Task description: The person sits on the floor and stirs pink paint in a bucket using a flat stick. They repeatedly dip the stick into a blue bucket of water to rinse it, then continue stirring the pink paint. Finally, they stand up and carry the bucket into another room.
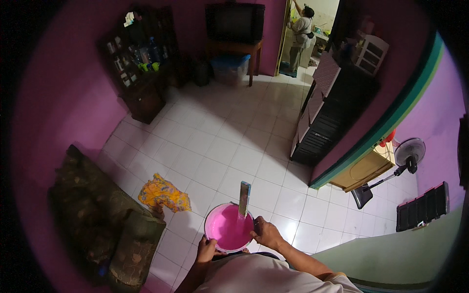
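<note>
A round bucket (209, 225) with pink paint (227, 229) inside is held up close in front of my body. A flat stick (244, 196), smeared pale and bluish, stands in the paint and leans on the far rim. My left hand (206, 250) is closed on the near left side of the bucket, its thumb over the rim. My right hand (266, 233) grips the bucket's right side, fingers partly hidden behind it. Beyond the bucket to the left, a yellow patterned cloth (163, 193) lies crumpled on the tiled floor.
A dark patterned sofa (93, 215) stands at left. Further off are a dark cabinet (141, 100), a television (235, 23) on a wooden table (251, 49), and a drawer unit (325, 119). A standing fan (409, 154) is at right. Another person (300, 36) stands in the far doorway.
</note>
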The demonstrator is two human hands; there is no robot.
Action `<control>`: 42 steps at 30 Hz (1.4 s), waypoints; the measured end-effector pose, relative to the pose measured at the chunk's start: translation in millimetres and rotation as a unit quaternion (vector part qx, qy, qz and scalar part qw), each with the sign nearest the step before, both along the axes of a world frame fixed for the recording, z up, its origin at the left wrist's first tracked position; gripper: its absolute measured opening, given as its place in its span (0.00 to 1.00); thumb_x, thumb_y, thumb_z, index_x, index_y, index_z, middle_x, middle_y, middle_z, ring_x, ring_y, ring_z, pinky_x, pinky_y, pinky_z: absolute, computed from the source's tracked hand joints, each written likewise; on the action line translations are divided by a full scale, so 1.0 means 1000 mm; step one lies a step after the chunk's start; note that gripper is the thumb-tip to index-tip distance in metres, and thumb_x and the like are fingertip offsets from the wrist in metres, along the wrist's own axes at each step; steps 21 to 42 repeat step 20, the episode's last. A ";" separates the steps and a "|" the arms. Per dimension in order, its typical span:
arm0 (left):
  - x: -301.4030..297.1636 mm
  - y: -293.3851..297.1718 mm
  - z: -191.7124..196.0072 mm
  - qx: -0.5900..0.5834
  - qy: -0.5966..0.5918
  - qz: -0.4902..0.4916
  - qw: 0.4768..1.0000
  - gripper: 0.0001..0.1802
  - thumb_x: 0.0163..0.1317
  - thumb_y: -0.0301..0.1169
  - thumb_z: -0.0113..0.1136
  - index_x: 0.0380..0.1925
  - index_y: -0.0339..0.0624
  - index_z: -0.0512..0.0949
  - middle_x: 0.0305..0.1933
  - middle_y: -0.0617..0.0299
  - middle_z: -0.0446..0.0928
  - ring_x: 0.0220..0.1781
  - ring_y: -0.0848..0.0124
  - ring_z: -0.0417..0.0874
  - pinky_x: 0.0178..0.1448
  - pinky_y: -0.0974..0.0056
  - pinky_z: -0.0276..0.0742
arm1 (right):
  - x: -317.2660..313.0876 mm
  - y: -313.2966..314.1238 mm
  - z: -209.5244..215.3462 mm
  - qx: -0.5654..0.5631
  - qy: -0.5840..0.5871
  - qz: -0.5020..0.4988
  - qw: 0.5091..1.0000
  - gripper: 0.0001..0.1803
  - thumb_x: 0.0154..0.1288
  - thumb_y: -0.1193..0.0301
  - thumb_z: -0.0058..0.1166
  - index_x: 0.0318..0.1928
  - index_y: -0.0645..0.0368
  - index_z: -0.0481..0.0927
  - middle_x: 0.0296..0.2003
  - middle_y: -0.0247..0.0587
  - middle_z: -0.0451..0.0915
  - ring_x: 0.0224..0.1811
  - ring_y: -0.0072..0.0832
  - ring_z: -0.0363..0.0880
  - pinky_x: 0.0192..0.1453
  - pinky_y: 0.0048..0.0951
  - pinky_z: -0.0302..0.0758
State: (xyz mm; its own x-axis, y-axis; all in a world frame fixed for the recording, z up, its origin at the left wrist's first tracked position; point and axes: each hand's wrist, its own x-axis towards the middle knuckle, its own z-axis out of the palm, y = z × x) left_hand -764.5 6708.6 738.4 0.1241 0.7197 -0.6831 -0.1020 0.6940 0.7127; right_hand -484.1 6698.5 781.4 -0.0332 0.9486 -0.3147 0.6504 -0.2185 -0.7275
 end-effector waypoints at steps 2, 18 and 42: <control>0.016 0.047 -0.007 -0.018 0.000 -0.027 0.999 0.29 0.70 0.25 0.54 0.71 0.37 0.66 0.64 0.41 0.75 0.51 0.42 0.89 0.40 0.41 0.97 | 0.014 0.029 -0.005 -0.013 0.002 -0.030 0.999 0.26 0.69 0.59 0.67 0.55 0.63 0.72 0.38 0.57 0.87 0.46 0.58 0.88 0.50 0.54 0.84; 0.118 0.383 -0.025 -0.019 0.016 -0.272 0.962 0.31 0.74 0.25 0.52 0.75 0.33 0.60 0.63 0.39 0.74 0.45 0.47 0.90 0.36 0.51 0.97 | 0.074 0.257 -0.004 -0.079 0.038 -0.250 0.964 0.35 0.73 0.66 0.67 0.70 0.68 0.63 0.38 0.55 0.90 0.36 0.47 0.91 0.45 0.44 0.85; 0.120 0.416 -0.020 -0.004 0.009 -0.251 0.968 0.32 0.73 0.25 0.53 0.76 0.35 0.60 0.63 0.40 0.74 0.47 0.47 0.91 0.35 0.49 0.97 | 0.080 0.290 -0.006 -0.050 0.017 -0.215 0.975 0.33 0.74 0.66 0.66 0.70 0.64 0.63 0.36 0.47 0.91 0.31 0.37 0.91 0.41 0.37 0.86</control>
